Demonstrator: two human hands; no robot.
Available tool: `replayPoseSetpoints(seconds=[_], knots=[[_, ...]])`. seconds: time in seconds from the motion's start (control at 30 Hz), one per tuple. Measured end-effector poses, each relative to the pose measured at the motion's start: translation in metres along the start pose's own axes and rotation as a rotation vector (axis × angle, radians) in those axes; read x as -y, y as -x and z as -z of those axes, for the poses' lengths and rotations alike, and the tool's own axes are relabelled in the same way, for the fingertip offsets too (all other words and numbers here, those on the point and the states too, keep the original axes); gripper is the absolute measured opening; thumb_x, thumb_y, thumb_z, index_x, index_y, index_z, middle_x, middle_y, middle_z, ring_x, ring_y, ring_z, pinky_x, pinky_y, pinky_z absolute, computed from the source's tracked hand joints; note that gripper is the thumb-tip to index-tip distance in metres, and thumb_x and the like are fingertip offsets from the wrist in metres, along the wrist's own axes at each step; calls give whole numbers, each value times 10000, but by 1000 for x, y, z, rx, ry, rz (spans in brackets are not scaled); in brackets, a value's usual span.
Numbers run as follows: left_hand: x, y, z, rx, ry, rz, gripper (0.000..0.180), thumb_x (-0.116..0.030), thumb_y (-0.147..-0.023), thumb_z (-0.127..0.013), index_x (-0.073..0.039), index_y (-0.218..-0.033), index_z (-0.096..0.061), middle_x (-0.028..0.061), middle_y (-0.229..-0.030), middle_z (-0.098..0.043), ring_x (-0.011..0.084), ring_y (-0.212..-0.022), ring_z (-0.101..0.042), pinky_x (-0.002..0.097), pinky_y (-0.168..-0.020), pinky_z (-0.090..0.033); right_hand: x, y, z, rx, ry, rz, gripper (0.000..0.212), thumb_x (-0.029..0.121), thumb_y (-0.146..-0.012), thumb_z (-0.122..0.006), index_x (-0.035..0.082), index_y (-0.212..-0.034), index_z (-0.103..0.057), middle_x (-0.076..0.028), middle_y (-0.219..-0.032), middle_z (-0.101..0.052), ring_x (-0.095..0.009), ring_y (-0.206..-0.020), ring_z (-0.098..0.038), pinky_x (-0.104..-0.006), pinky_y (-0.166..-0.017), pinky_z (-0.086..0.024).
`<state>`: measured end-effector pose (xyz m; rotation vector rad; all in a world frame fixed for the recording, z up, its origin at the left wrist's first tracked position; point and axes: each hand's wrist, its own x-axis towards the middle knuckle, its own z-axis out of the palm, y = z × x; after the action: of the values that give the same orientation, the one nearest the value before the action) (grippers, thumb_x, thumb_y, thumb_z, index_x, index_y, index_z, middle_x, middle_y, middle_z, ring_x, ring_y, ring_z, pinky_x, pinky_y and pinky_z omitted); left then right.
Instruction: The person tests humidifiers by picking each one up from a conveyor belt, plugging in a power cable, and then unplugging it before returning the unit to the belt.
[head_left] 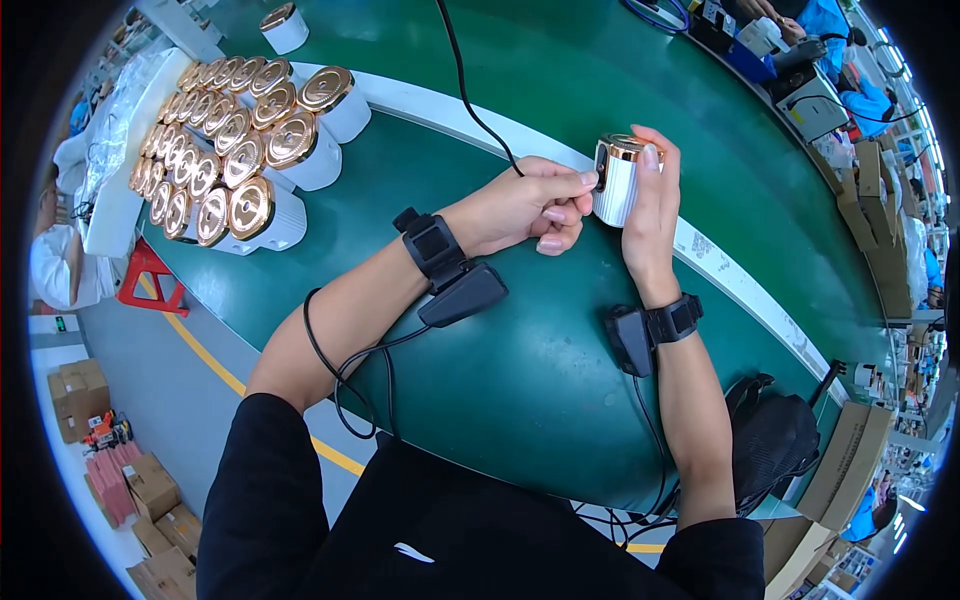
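Note:
A white ribbed cylinder (pixel 613 195) with a shiny copper-gold top is held at the table's middle. My right hand (pixel 652 215) wraps round its right side, with the thumb and fingers near the gold rim. A black cable (pixel 462 80) runs down from the top of the view into my left hand (pixel 535 205). That hand's thumb and forefinger pinch together at the dark panel on the cylinder's left side. The cable's end is hidden by the fingers, so I cannot tell whether it is plugged in.
Several similar gold-topped cylinders (pixel 235 150) stand in rows at the left, and a lone one (pixel 285 30) stands farther back. A white strip (pixel 715 260) crosses the green table (pixel 520 370). A black bag (pixel 775 440) lies at right. Wrist-device cables trail by both forearms. Co-workers sit at far right.

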<state>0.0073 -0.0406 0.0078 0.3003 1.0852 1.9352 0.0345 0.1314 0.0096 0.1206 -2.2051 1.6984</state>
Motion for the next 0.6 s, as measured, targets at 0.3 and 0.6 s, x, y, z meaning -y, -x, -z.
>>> replayPoseSetpoints(seconds=[0.3, 0.6], knots=[[0, -1, -7, -27, 56, -63, 392, -314, -1003, -470, -5, -773, -540, -17, -544, -354, 156, -482, -465, 289, -485, -376, -3, -2, -1, -32, -68, -9, 417, 366, -1008, -415, 33, -1252, -473, -91, -1055, -581, -136, -905, -561, -263, -820, -445], [7, -2, -13, -110, 35, -156, 335, -276, -1000, -426, -36, -770, -473, 19, -638, -411, 166, -561, -492, 291, -538, -395, 3, 4, -8, -17, 63, 167, 709, 200, -796, -774, 26, -1342, -357, -160, -1121, -599, -217, -992, -613, -337, -854, -500]])
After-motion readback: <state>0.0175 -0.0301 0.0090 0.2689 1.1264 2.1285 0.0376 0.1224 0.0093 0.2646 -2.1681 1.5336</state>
